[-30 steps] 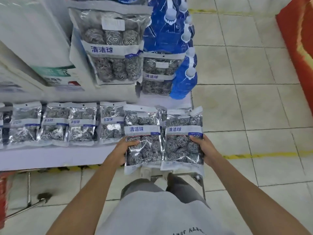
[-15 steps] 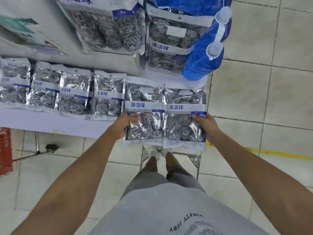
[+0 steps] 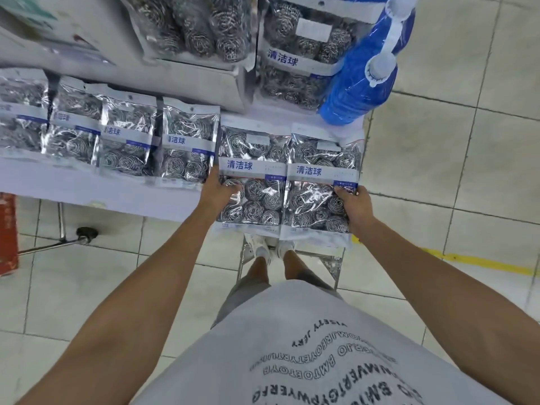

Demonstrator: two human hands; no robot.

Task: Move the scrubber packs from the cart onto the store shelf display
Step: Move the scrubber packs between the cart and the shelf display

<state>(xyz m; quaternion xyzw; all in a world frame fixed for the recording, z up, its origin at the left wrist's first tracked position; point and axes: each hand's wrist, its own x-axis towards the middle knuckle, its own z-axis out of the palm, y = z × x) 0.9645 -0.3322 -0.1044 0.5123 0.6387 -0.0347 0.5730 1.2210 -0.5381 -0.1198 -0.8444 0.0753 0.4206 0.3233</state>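
Note:
Two clear packs of steel scrubber balls lie side by side at the right end of the white shelf [image 3: 111,197]. My left hand [image 3: 217,190] grips the left edge of the left scrubber pack [image 3: 254,182], thumb on top. My right hand [image 3: 353,204] grips the right edge of the right scrubber pack [image 3: 318,188]. Both packs overhang the shelf's front edge. A row of several more scrubber packs [image 3: 128,138] lies on the shelf to the left.
Larger scrubber packs [image 3: 292,54] hang or lean above, beside blue liquid bottles [image 3: 362,86] at the shelf's right end. A metal step stool [image 3: 330,264] stands under my feet. A red object [image 3: 7,232] and a metal leg [image 3: 61,244] are on the tiled floor at left.
The view tilted down and closer to the shelf. Both hands kept hold of the two packs and carried them a little further onto the shelf's right end.

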